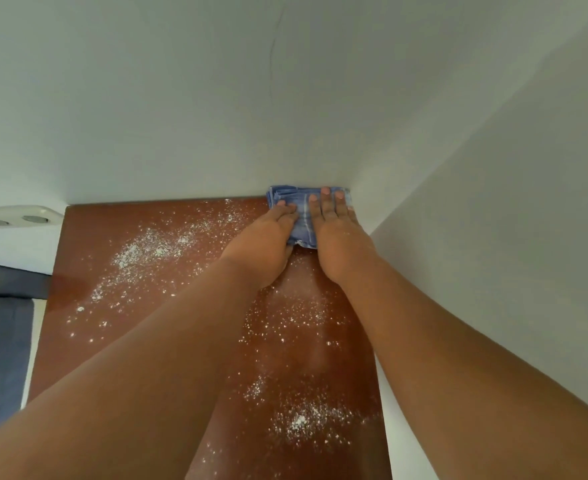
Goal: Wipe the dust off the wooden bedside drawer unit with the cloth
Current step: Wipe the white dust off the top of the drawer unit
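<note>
Blue, soft and folded into a thick pad, the cotton cloth (297, 216) lies at the far right corner of the reddish-brown polished wooden top of the bedside drawer unit (88, 237), pushed up against the white back wall (216, 98) and close to the white side wall (510, 202). I have both hands flat on it: my left hand (263, 245) covers its left and near edge, my right hand (337, 244) covers its right side with the fingers (325, 199) stretched out toward the wall. Neither hand is closed around the cloth; the palms and fingers are spread and pressing down, not pinching.

I judge the cloth to be light and limp, so it will bunch or unfold if I drag it by one corner. Holding it as a pad under flat palms looks like the best way to take it, with pressure spread across the folds.

White powdery dust (154, 247) lies scattered over most of the top, thick toward the left and again near the front edge, so I reckon the wiping has barely begun. The glossy wood looks slick, so the pad should slide easily. A white wall socket plate (19, 218) sits beside the unit on the left.
</note>
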